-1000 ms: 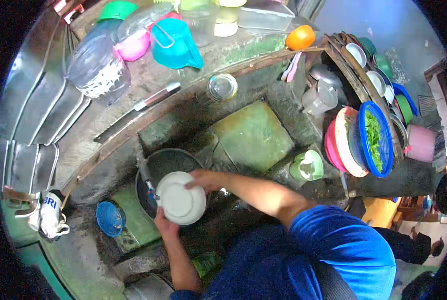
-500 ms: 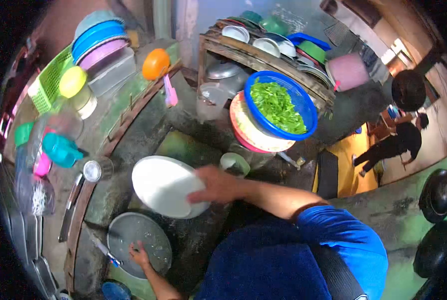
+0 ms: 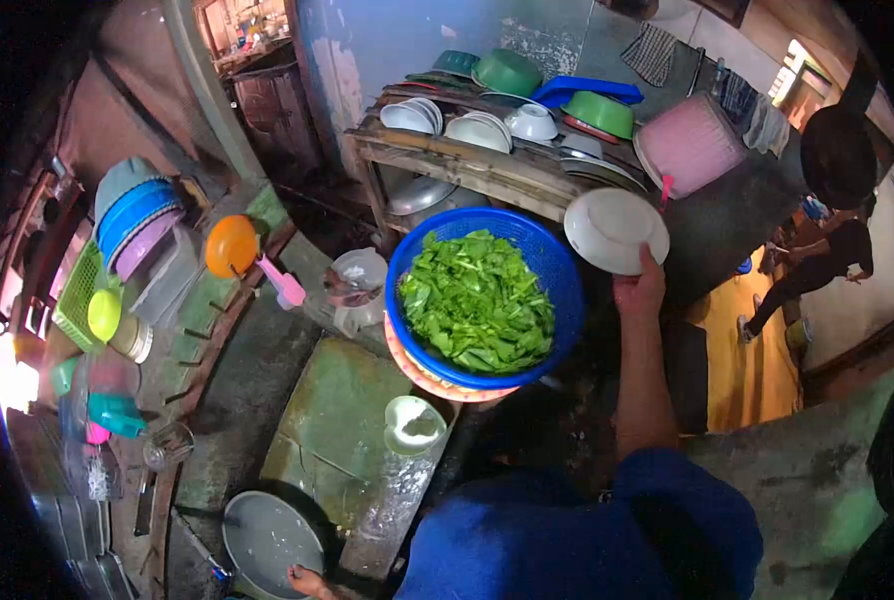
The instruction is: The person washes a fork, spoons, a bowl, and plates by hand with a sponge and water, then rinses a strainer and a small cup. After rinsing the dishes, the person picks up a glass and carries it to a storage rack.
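Observation:
My right hand (image 3: 639, 285) grips the lower edge of a white plate (image 3: 602, 228), raised at arm's length in front of the wooden dish rack. The plate's round foot ring faces me. To its left, a blue colander (image 3: 574, 300) full of chopped green leaves (image 3: 477, 300) rests on a patterned, red-edged basin (image 3: 437, 385). Low in the view, my left hand (image 3: 309, 582) is at the right rim of a grey round basin (image 3: 267, 545). Its fingers look apart and hold nothing I can make out; the hand shows only in part.
Bowls and plates fill the dish rack (image 3: 447, 160). A small pale bowl (image 3: 414, 425) stands on the wet slab (image 3: 332, 430). Left are an orange dipper (image 3: 232, 246), stacked basins (image 3: 137, 215) and a glass mug (image 3: 170, 445). Another person (image 3: 832, 255) is at the far right.
My right hand has carried the white plate up and right, from above the floor to the rack. My left hand has shifted from inside the grey basin to its rim. The view has turned.

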{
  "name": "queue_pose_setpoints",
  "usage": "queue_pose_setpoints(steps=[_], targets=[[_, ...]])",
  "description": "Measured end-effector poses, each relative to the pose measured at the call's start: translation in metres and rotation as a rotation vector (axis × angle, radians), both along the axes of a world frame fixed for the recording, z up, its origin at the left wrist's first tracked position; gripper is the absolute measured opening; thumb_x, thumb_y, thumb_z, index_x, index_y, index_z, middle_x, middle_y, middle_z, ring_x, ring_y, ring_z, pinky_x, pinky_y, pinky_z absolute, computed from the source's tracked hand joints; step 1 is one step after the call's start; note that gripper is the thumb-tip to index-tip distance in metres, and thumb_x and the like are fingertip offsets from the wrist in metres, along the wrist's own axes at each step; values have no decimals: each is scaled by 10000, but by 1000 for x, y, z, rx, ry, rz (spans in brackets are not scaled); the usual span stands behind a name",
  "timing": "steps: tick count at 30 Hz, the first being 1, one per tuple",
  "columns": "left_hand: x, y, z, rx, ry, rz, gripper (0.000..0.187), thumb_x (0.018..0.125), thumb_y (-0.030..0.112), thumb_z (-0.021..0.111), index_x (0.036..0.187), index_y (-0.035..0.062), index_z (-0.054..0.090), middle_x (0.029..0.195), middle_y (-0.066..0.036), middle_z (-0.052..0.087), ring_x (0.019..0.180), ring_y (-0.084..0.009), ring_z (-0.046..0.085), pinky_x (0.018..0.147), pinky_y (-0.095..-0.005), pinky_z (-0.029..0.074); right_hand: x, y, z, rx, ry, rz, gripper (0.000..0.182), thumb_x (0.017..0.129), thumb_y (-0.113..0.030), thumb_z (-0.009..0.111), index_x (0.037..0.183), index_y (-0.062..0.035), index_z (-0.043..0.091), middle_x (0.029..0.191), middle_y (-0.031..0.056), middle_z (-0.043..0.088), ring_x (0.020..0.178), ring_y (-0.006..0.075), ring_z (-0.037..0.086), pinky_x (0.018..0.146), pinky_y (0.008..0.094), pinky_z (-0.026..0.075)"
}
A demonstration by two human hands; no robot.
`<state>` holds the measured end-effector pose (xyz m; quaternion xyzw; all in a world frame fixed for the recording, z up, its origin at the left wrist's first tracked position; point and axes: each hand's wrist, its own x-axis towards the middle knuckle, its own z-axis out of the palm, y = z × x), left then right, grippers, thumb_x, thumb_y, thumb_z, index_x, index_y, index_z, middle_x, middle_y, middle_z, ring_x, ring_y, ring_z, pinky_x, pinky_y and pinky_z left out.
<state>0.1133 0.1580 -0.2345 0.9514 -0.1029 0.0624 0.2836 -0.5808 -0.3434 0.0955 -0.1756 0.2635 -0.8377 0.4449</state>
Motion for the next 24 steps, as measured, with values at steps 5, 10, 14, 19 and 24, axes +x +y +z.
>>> queue_pose_setpoints(steps=[5, 10, 14, 19, 24], targets=[[-48, -53, 29, -105, 93, 46, 297, 894, 221, 593, 1055, -28, 606, 1004, -172, 645, 896, -289, 603, 849, -381, 460, -64, -65, -73, -74, -68, 1, 503, 875, -83, 586, 1335, -30, 391, 1320, 136, 490, 1238, 297, 465, 1049, 487, 376], [-85, -106, 43, -295, 147, -38, 255, 886, 165, 618, 1028, -46, 612, 986, -148, 650, 870, -245, 599, 828, -354, 463, -70, -98, -61, -33, -210, 52, 430, 915, -145, 555, 1313, -33, 438, 1325, 117, 503, 1208, 255, 501, 1020, 432, 413], [-103, -106, 51, -214, 114, -109, 244, 889, 180, 607, 1005, -35, 619, 962, -141, 649, 855, -246, 590, 812, -362, 461, -84, -137, -66, -18, -346, 110, 334, 919, -184, 559, 1221, -51, 510, 1192, 88, 599, 1125, 260, 561, 964, 422, 455], [-148, -99, 91, -314, 265, 117, 267, 911, 182, 578, 1099, -7, 564, 986, -108, 608, 877, -196, 546, 803, -328, 445, -104, -189, -68, -53, -166, 18, 349, 935, -297, 518, 1114, 2, 519, 1075, 155, 626, 933, 291, 627, 823, 411, 538], [-143, -37, 68, -441, 117, 89, 303, 894, 185, 616, 1065, -58, 560, 997, -114, 629, 897, -186, 576, 840, -302, 458, -142, -232, -78, 152, -12, 81, 351, 950, -191, 389, 1164, 58, 516, 1103, 217, 603, 964, 330, 623, 811, 419, 547]])
